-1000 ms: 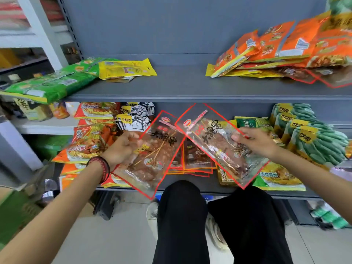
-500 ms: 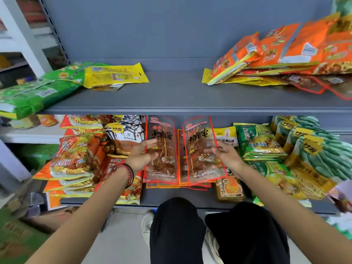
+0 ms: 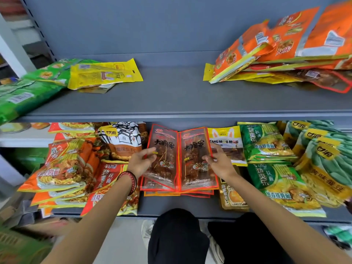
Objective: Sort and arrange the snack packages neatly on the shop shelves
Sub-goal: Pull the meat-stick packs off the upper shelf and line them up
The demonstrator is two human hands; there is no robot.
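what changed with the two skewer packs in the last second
The left hand and right hand carried the two clear red-edged skewer packets, left packet and right packet, from tilted and splayed in front of the shelf forward onto the matching pile on the lower grey shelf, now straight, side by side. Each hand still holds its packet's outer edge. The other snack bags stayed put.

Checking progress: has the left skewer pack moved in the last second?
Yes. The left skewer pack went back from over the lower shelf edge onto the stack there, now straight.
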